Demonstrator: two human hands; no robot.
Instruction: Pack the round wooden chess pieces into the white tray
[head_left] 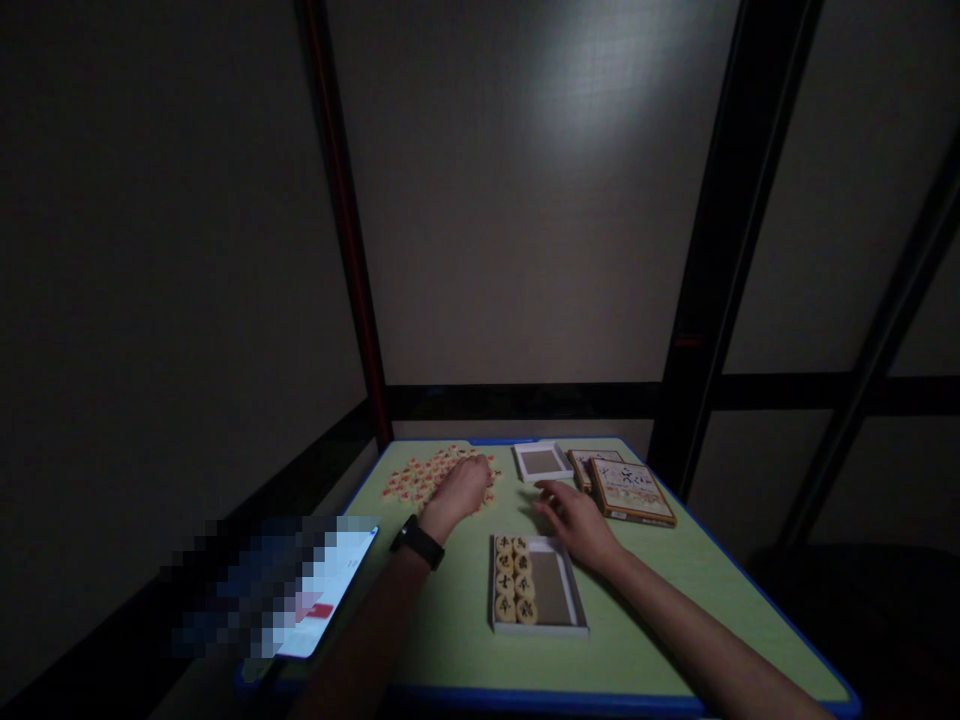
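Note:
My left hand (463, 487), with a dark band on its wrist, reaches to the right side of a spread of small round Chinese chess pieces (412, 478), many with red characters. Its fingers are curled downward and closed; whatever they hold is hidden. My right hand (581, 525) hovers over the far right corner of a shallow open box (540, 630), fingers apart and holding nothing. Larger wooden-coloured Chinese chess pieces (514, 580) with black characters fill the left part of that box in two columns. The box's right part shows a bare brown bottom.
Farther back stands another shallow white box (543, 462), open, with a brown bottom. Two printed box lids or flat boxes (634, 490) overlap at the right. A lit tablet or phone (330, 590) lies at the table's left edge. The green table (637, 640) has a blue rim; walls stand behind.

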